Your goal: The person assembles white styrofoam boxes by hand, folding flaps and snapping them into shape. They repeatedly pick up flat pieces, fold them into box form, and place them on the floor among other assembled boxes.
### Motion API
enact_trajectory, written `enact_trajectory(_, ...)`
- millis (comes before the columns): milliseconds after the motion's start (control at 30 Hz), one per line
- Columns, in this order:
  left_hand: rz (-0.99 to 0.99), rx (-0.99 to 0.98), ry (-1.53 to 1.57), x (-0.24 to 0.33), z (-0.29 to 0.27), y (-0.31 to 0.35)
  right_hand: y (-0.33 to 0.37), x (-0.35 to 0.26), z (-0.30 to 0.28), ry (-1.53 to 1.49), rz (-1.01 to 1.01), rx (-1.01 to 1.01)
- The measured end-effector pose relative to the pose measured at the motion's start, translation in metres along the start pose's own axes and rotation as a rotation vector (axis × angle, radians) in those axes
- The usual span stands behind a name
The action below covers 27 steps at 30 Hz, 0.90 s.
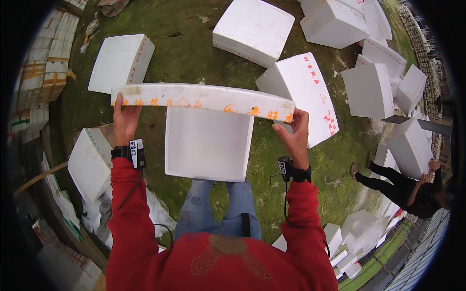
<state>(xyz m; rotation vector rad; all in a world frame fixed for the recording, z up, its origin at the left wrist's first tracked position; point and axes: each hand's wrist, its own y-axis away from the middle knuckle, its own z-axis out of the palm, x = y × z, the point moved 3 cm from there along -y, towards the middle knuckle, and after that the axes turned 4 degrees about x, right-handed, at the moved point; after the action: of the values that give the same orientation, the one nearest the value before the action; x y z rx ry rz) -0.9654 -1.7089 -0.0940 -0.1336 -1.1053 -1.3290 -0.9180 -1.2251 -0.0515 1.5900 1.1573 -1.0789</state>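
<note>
Between my two hands, a long white foam lid [201,99] with orange print along its side is held up almost edge-on. My left hand [126,121] grips its left end, thumb on the near side. The right end is gripped by my right hand [296,133], with the thumb pointing inward below the lid. Beyond and partly hidden behind the lid is an open white foam box [208,145], its bare inside facing up, just in front of my legs. Whether lid and box touch cannot be told.
White foam boxes stand at the left [114,63], far middle [255,29] and right [303,97] on mossy ground. Several more are heaped at the far right. A person [410,189] at the right handles a foam box [410,148]. Clear plastic sheeting [158,216] lies near my left arm.
</note>
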Motion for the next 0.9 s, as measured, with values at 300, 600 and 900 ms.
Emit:
enact_trajectory(300, 0.087, -0.137, -0.034, -0.001, 0.148, 0.115, 0.058, -0.114, -0.029, 1.096, -0.681, 0.1)
enact_trajectory(600, 0.577, -0.555, -1.078, 0.046, 0.101, 0.107, 0.128, -0.179, -0.144, 0.673, -0.483, 0.252)
enact_trajectory(900, 1.036, -1.045, -1.368, 0.052, 0.181, 0.108, 0.264, -0.288, -0.304, 0.615, -0.358, 0.576)
